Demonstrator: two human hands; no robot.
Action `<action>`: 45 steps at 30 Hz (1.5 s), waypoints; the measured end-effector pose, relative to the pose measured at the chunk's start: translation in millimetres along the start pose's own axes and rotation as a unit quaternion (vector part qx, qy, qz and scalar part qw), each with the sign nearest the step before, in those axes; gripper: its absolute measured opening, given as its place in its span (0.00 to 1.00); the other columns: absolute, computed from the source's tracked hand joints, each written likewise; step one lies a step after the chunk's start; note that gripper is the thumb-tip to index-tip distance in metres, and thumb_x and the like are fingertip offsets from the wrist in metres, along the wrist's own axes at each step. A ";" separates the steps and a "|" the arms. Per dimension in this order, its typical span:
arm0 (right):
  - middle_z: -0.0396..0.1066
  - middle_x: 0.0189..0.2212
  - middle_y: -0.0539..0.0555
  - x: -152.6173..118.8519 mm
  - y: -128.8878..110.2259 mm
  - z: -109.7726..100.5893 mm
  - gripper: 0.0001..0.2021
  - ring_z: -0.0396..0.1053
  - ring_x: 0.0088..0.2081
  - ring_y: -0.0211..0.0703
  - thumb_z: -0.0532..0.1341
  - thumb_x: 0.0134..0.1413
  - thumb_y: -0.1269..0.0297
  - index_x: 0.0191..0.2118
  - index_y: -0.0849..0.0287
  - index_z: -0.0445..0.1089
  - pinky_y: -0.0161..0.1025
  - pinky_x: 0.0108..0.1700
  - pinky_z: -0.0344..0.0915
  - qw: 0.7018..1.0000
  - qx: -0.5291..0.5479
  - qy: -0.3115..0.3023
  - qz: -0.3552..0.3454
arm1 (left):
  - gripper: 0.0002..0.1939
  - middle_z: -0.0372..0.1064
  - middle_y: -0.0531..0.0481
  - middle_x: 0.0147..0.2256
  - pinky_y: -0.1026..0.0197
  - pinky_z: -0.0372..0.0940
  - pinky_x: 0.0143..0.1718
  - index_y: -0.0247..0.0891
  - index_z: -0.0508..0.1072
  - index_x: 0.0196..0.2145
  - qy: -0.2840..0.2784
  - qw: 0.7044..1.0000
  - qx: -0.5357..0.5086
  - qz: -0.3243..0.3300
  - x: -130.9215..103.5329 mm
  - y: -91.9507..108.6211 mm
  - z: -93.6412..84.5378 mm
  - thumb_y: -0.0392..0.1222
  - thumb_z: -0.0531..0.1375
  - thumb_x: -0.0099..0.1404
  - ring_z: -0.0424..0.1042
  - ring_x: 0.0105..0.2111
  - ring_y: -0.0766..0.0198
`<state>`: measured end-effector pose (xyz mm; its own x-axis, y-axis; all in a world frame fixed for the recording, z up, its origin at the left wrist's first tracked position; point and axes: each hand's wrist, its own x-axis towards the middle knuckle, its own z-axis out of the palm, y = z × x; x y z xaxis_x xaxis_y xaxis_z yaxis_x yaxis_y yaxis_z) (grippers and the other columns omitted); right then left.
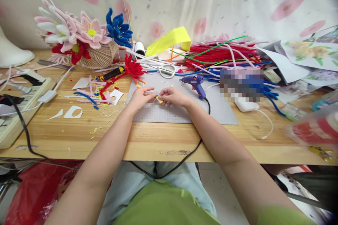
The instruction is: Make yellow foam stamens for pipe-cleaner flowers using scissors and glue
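My right hand [171, 97] pinches a small yellow piece [160, 100], which looks like a cut strip of paper or felt, above the grey cutting mat [219, 114]. My left hand [142, 99] is just to the left of it, fingers stretched out and slightly apart. Some thin whitish strands show by its fingertips; whether they are held or lie on the mat I cannot tell. Beyond my hands is a pair of white-handled scissors [167, 71]. A purple glue gun [194, 85] rests on the mat to the right of my right hand.
Left of the mat lie paper cut-outs [73, 111], scraps and a red fuzzy flower [133, 68]. Fuzzy flowers [91, 32] in a woven holder stand behind. Red pipe cleaners [211, 54] are heaped at the back. A power strip [25, 112] sits left; the glue gun's black cord [190, 153] hangs over the table edge.
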<state>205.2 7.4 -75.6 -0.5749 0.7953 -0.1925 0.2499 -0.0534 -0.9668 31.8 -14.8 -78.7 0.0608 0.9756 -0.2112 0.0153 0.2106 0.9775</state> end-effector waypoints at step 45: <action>0.67 0.38 0.48 1.8 11.8 -4.6 0.32 0.68 0.33 0.34 0.71 0.31 0.61 0.45 0.52 0.57 0.34 0.32 0.69 0.972 0.161 0.133 -0.104 | 0.19 0.71 0.54 0.25 0.62 0.69 0.31 0.38 0.60 0.38 0.181 0.976 -0.116 0.037 6.2 -1.5 6.2 0.32 0.63 0.49 0.74 0.27 0.65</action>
<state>210.7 11.0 -86.5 -0.3548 0.9347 0.0220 -0.1323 -0.0269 -0.9908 38.4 -9.5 -81.5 -0.3031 0.9382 -0.1669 -0.2047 0.1070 0.9730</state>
